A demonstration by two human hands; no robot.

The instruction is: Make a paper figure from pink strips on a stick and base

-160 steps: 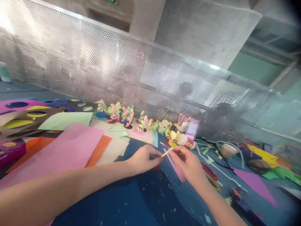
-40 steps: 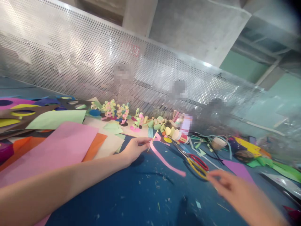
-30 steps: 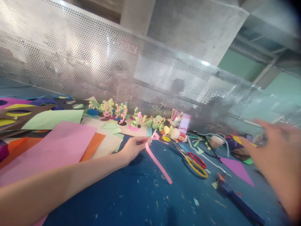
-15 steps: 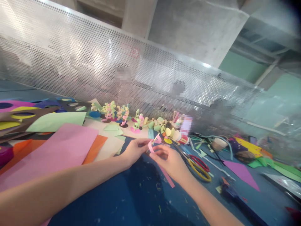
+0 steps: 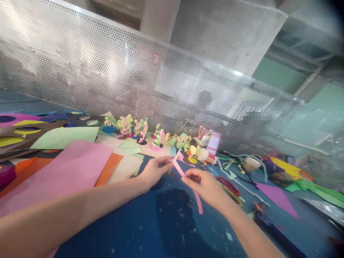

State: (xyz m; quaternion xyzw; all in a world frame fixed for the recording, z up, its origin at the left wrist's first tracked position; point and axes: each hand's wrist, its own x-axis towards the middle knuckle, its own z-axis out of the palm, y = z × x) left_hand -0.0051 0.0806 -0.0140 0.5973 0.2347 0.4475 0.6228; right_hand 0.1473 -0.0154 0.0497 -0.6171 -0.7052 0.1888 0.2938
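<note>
Back from its reach to the right, the right hand (image 5: 206,185) pinches the pink paper strip (image 5: 185,179) beside the left hand (image 5: 153,170), which pinches its upper end above the blue table (image 5: 161,229).

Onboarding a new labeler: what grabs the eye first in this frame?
Centre: the left hand and right hand pinch a pink paper strip between them above the blue table. At left, a large pink sheet lies over orange paper. Behind the hands, a row of small curled paper figures stands along the perforated metal screen, and red and yellow scissors lie just right of the right hand.
</note>
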